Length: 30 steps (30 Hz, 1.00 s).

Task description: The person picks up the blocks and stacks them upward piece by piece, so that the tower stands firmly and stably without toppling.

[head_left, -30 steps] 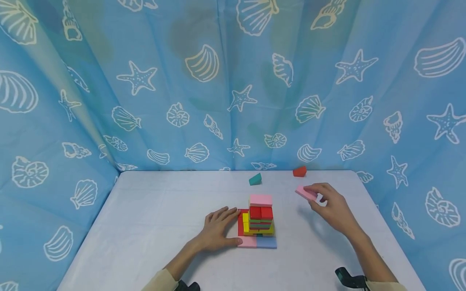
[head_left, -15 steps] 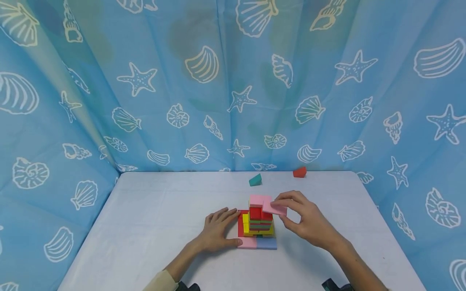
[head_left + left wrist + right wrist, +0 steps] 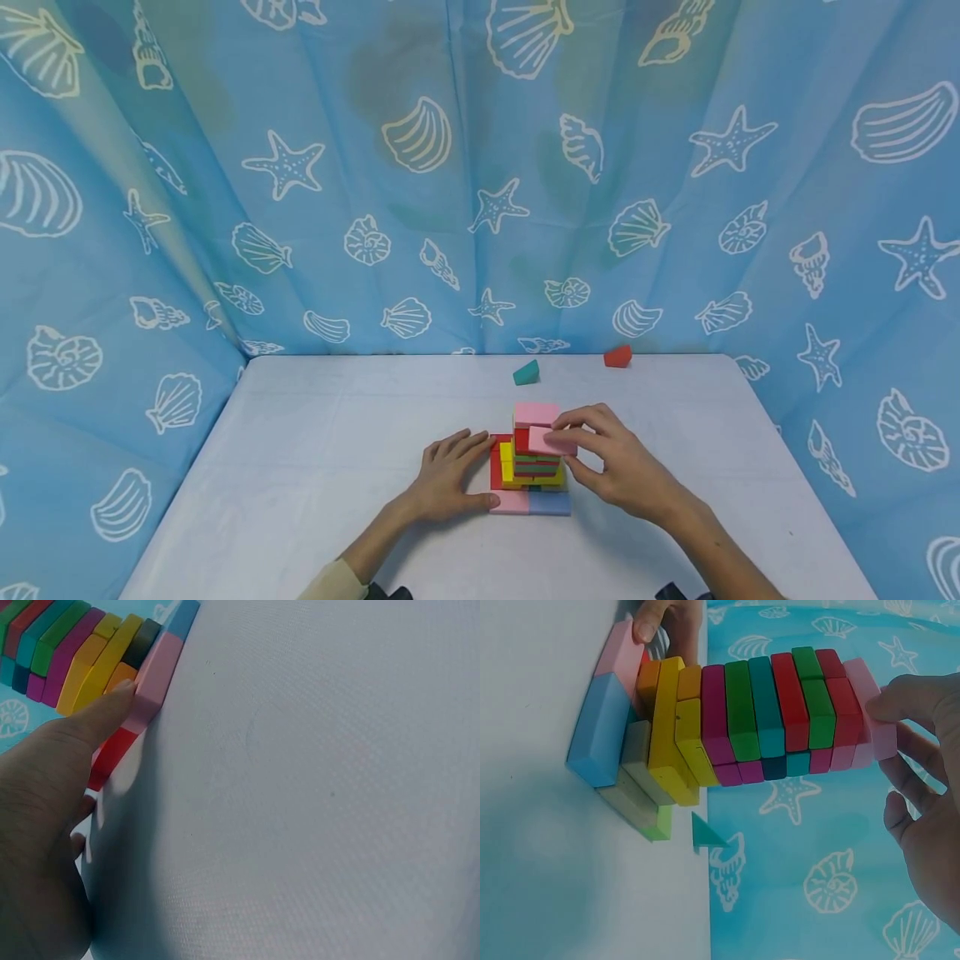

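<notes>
A tower of flat coloured blocks (image 3: 739,712) rises from a wider base on the white table. My right hand (image 3: 630,467) pinches a pink block (image 3: 546,440) between thumb and fingers at the tower's top; in the right wrist view it lies across the uppermost red layer. Behind it on the top sits another pink block (image 3: 536,412). My left hand (image 3: 450,477) lies spread at the base's left side, its thumb on a pink base block (image 3: 155,682) and fingertips at a red base block (image 3: 497,473). A blue base block (image 3: 600,729) forms the near right corner.
Farther back on the table lie a teal wedge-shaped block (image 3: 527,372) and, to its right, an orange-red block (image 3: 618,357). A blue curtain with shell prints (image 3: 420,250) hangs around the table's back and sides.
The right hand has carried the pink block leftward from beside the tower to its top, and in the last half second a little farther left and nearer. The left hand has stayed put.
</notes>
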{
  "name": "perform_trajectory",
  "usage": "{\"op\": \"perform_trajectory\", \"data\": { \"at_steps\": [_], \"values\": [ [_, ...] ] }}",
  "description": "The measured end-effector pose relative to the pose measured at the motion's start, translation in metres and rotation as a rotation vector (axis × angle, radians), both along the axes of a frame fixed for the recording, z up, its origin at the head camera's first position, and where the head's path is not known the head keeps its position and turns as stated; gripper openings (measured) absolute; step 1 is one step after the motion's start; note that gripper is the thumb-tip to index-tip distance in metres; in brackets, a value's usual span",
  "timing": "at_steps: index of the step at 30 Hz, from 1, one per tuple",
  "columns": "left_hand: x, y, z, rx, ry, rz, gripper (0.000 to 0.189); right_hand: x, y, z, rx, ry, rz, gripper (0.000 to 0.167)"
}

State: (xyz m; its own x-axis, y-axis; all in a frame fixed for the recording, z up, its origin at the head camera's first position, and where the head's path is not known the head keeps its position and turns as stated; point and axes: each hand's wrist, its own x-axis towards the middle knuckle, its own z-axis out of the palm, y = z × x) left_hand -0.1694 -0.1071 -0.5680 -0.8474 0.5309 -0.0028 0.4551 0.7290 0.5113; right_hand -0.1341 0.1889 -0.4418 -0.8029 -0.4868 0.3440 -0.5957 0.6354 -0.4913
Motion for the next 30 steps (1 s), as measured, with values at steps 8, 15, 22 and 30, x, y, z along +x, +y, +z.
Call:
{"op": "perform_trajectory", "data": {
  "at_steps": [8, 15, 22, 30],
  "values": [
    [0.0, 0.0, -0.001, -0.023, 0.015, 0.003, 0.091, -0.001, -0.003, 0.002, 0.041, 0.032, 0.017, 0.049],
    [0.0, -0.001, -0.001, -0.023, 0.013, -0.007, 0.09, -0.001, -0.006, 0.001, 0.05, 0.042, 0.011, 0.049],
    [0.002, -0.001, -0.001, -0.022, 0.015, -0.009, 0.091, -0.003, -0.008, -0.001, 0.033, 0.06, 0.005, 0.045],
    [0.001, -0.001, 0.0, -0.008, 0.03, -0.016, 0.091, -0.005, -0.011, -0.001, 0.036, 0.059, 0.015, 0.044]
  ]
}}
